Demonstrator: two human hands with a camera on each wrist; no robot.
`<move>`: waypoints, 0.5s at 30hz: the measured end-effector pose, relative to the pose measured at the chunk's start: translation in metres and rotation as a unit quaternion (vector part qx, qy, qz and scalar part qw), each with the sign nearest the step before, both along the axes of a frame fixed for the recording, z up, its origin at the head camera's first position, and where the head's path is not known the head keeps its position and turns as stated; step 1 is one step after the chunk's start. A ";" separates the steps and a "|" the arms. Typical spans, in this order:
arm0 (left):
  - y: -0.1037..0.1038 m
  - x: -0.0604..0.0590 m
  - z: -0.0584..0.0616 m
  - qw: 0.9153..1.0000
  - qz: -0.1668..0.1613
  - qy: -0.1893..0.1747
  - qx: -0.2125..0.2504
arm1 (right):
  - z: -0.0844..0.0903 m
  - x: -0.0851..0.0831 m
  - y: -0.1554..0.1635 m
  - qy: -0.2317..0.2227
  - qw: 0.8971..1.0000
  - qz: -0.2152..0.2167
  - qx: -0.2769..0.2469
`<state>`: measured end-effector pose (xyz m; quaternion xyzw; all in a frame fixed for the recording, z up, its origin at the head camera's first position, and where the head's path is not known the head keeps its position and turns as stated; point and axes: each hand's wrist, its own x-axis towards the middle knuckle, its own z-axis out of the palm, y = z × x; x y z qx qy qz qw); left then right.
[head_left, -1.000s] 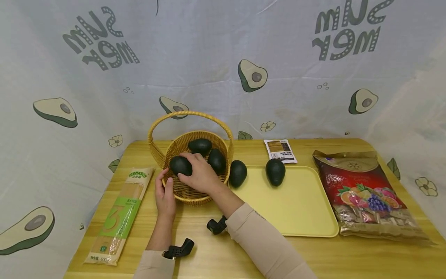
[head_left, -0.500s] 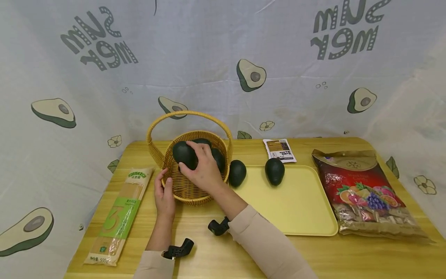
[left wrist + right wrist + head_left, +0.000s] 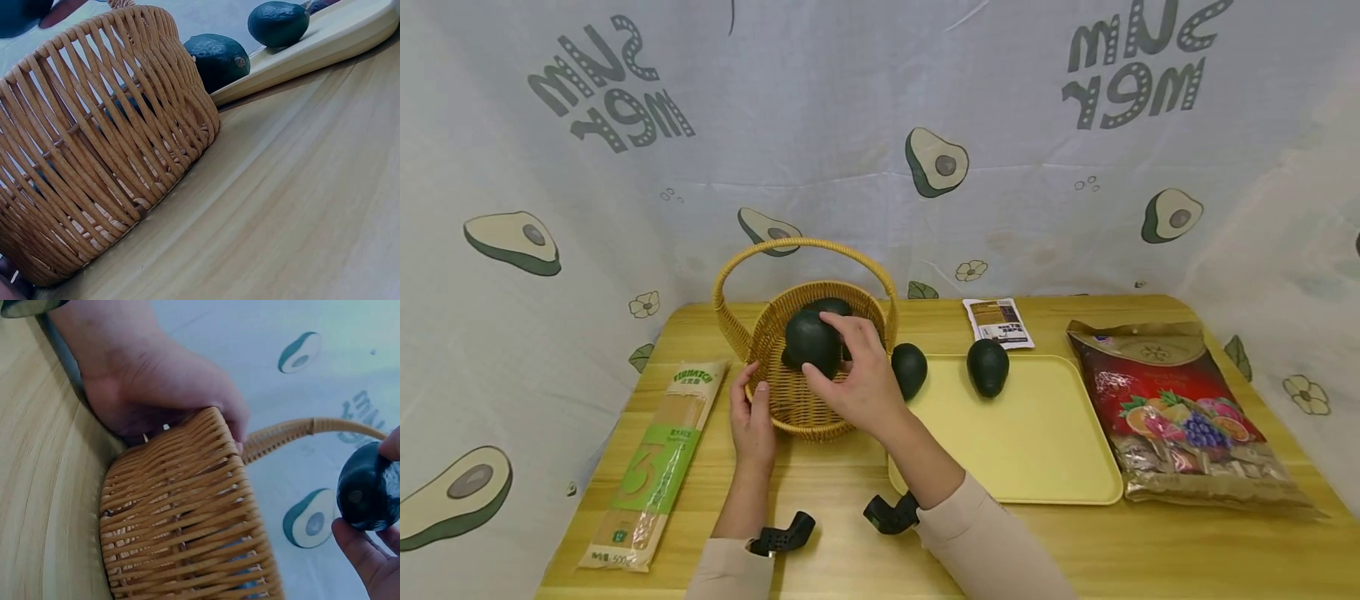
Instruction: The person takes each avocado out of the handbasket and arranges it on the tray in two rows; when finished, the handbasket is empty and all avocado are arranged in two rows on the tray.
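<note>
Over the wicker basket [image 3: 805, 425], my right hand [image 3: 865, 383] pinches a dark green avocado [image 3: 811, 340] between thumb and fingers. The right wrist view shows the held avocado [image 3: 365, 487] above the rim, near the arched handle [image 3: 312, 425]. My left hand [image 3: 753, 425] holds the basket's left side, its thumb at the rim. Inside the basket, another avocado [image 3: 832, 307] lies at the back; the raised one and my right hand hide much of the rest. Between basket and tray sits one avocado [image 3: 909, 369], and one more avocado [image 3: 988, 367] lies at the tray's back edge.
A yellow tray [image 3: 1022, 450] lies right of the basket, with a small white-and-brown packet [image 3: 999, 323] behind it. Farther right is a large red-and-gold bag [image 3: 1180, 417]. A spaghetti pack [image 3: 658, 458] lies on the left. A printed curtain [image 3: 820, 125] stands behind the table.
My right hand has lifted the avocado from the basket's left side and moved it rightward above the basket. My left hand has stayed at the rim.
</note>
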<state>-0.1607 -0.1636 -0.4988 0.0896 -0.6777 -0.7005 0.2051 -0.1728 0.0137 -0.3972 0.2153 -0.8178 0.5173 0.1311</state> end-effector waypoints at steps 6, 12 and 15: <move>0.001 0.001 0.000 1.000 -0.002 0.003 0.012 | 0.000 0.012 0.019 0.000 1.000 0.002 -0.031; 0.001 0.001 0.002 1.000 -0.002 0.001 0.009 | 0.003 0.018 0.037 -0.017 0.998 -0.003 -0.062; 0.000 0.000 0.001 1.000 0.000 0.002 0.009 | 0.004 0.020 0.045 -0.022 0.997 -0.010 -0.067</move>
